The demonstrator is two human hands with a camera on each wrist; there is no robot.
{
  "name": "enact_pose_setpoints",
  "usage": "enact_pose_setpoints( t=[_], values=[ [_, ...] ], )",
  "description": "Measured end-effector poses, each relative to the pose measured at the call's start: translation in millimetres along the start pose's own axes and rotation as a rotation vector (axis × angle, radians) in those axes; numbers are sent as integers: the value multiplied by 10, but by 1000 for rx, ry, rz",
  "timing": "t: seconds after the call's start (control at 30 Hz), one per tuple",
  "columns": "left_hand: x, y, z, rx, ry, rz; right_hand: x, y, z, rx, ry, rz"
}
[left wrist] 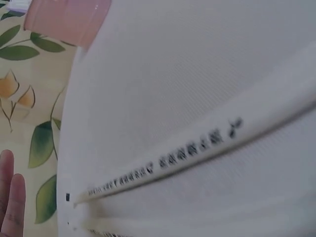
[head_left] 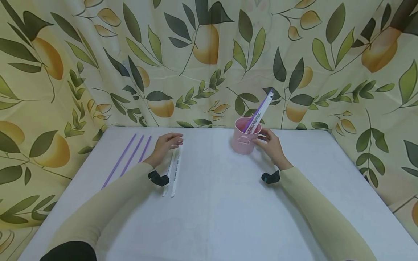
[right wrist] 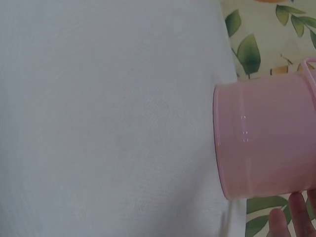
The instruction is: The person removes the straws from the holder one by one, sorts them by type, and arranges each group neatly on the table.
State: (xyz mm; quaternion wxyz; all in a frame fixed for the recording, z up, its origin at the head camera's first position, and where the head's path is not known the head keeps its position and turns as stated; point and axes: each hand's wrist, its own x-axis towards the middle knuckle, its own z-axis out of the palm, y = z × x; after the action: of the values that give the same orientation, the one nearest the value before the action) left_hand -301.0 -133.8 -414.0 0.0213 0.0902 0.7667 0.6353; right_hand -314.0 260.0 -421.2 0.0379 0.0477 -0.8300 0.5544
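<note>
In the head view my left hand (head_left: pixel 164 148) hovers at the far ends of two slim white straws with black print, the nearer one being a printed white straw (head_left: pixel 176 173). Its fingers are relaxed and slightly bent, with no object between them. The left wrist view shows a printed white straw (left wrist: pixel 187 154) up close, and two fingertips (left wrist: pixel 16 205) at the left edge. My right hand (head_left: pixel 271 146) holds the side of a pink cup (head_left: pixel 242 145), thumb in front and fingers behind. White printed straws (head_left: pixel 259 115) and a purple straw (head_left: pixel 255 113) lean out of the cup to the right.
Left of my left hand, three purple straws, among them a purple straw (head_left: pixel 119 161), lie roughly parallel on the white table (head_left: pixel 215 210). Behind the table's far edge hangs a curtain (head_left: pixel 202 90) patterned with leaves and fruit.
</note>
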Motion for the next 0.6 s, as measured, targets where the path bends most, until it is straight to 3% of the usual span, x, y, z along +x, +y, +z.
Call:
enact_pose_setpoints(
  t=[0.33, 0.6],
  values=[
    [205, 187, 270, -53, -12, 52, 43, 47, 3, 47, -37, -5],
    [514, 470, 577, -50, -45, 73, -39, -156, 24, 101, -77, -24]
  ],
)
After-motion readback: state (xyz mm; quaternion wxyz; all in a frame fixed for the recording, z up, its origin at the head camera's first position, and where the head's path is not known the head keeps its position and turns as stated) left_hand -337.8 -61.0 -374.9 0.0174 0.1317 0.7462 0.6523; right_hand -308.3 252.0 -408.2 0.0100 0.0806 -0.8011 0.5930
